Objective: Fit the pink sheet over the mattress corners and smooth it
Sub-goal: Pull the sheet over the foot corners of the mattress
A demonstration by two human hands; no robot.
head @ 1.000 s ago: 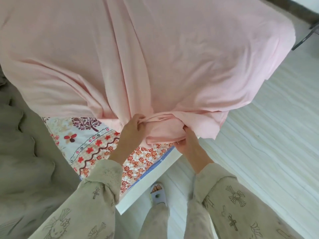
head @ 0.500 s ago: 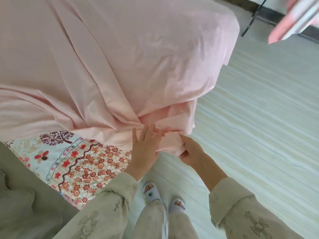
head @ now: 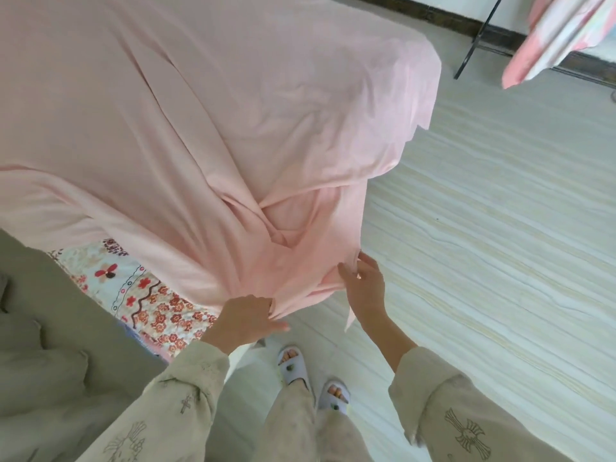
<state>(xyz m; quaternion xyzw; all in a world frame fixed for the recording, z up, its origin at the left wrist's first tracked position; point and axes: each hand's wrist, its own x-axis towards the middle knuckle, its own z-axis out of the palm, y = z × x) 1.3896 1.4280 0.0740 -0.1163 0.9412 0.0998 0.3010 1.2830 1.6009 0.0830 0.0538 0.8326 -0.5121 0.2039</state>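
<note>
No readable text, labels, brands or numbers anywhere in frame. Only printed motifs — cross emblems and a cartoon-cat outline on the pyjama sleeves [head: 466, 431] at lower left and lower right, flower and tree patterns on the floral cover [head: 146, 295] at centre left. None of these carry letters or digits. The pink sheet [head: 233, 128] is plain — no tag or marking visible.
</note>
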